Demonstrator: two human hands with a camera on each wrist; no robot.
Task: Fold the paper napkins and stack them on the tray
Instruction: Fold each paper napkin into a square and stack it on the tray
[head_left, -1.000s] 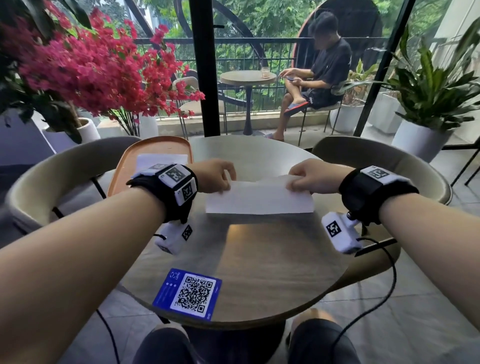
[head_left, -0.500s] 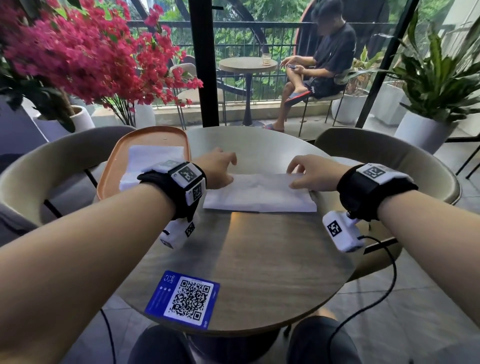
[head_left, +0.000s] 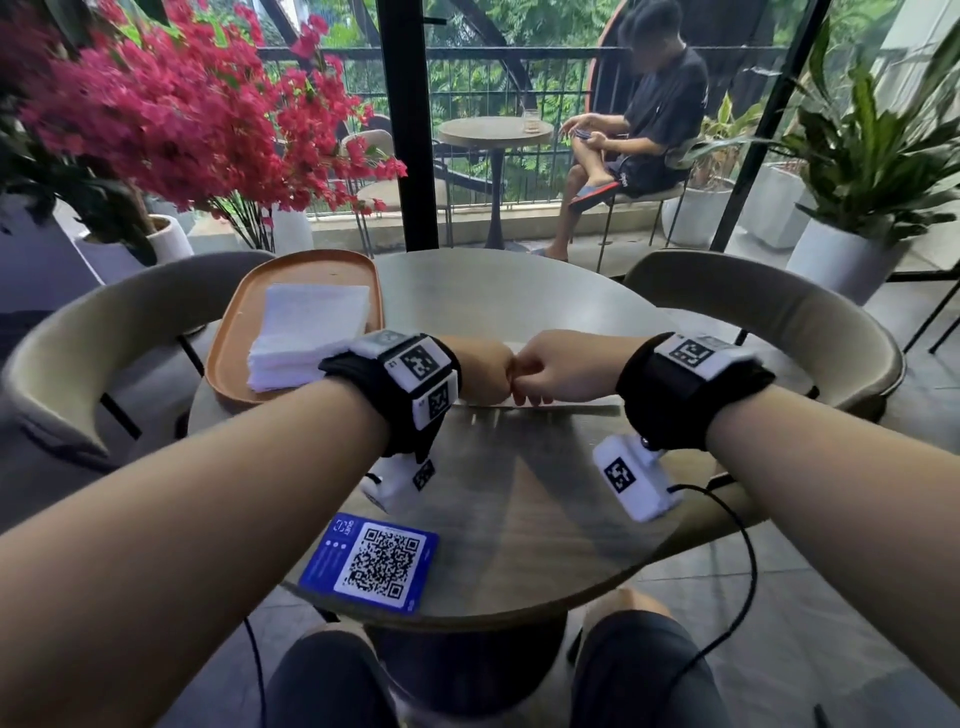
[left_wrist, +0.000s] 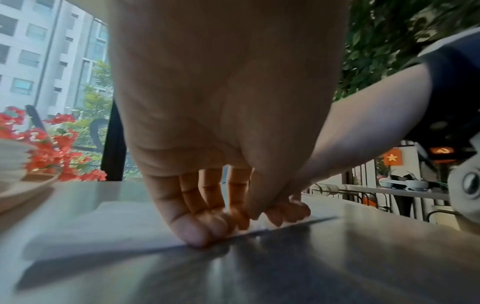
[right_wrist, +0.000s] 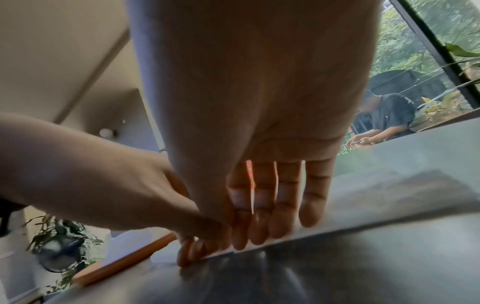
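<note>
**Both hands pressing the napkin's near edge**

From the head camera we saw our left hand (head_left: 480, 370) and right hand (head_left: 558, 366) meeting knuckle to knuckle at the middle of the round wooden table (head_left: 519, 509), fingers bent down onto a folded paper napkin (head_left: 566, 410) of which only the near edge showed below the hands. To the left, an orange tray (head_left: 228, 358) carried a stack of folded white napkins (head_left: 306, 332), lying apart from our hands. A blue QR-code card (head_left: 371, 561) lay at the near rim of the table

From the left wrist camera our left hand (left_wrist: 221, 123) had its fingers (left_wrist: 189, 228) straight and pointed down, their tips pressing the napkin (left_wrist: 103, 226) flat along its front edge, with nothing gripped. The right hand (left_wrist: 288, 207) touched down just beside them on the same edge

From the right wrist camera our right hand (right_wrist: 259, 123) likewise had straight fingers (right_wrist: 311, 205) resting on the napkin (right_wrist: 389, 197), pressing and not pinching, while the left hand (right_wrist: 130, 185) pressed beside it. The tray's orange rim (right_wrist: 124, 263) showed behind
</note>
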